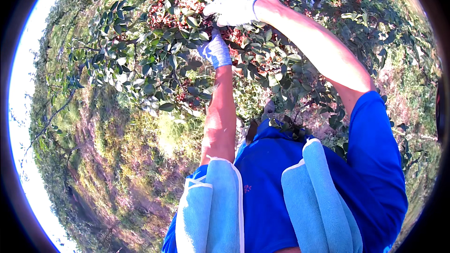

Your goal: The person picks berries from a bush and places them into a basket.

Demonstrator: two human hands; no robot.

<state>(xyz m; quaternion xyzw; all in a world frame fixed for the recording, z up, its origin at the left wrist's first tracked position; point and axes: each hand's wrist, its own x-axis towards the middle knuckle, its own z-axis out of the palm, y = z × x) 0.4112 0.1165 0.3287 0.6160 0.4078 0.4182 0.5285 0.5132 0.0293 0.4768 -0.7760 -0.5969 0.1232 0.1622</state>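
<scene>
Both my hands wear white knit work gloves with blue cuffs and are up among the branches of a leafy shrub [154, 52]. My right hand [232, 10] reaches in from the right, beside a cluster of small red berries [190, 2]. Just below it, my left hand [216, 50] points up into the foliage, its fingertips close to the right hand's. More red berries [236, 37] hang to the right of the left hand. Leaves and shadow cover the fingertips of both hands, so what they grip cannot be made out.
Thin side branches [58, 110] stretch out to the left. Further leafy twigs [291, 59] hang under my right forearm. Grass and weeds [140, 154] cover the ground below. A light blue towel [225, 203] hangs around my neck over a blue shirt [267, 189].
</scene>
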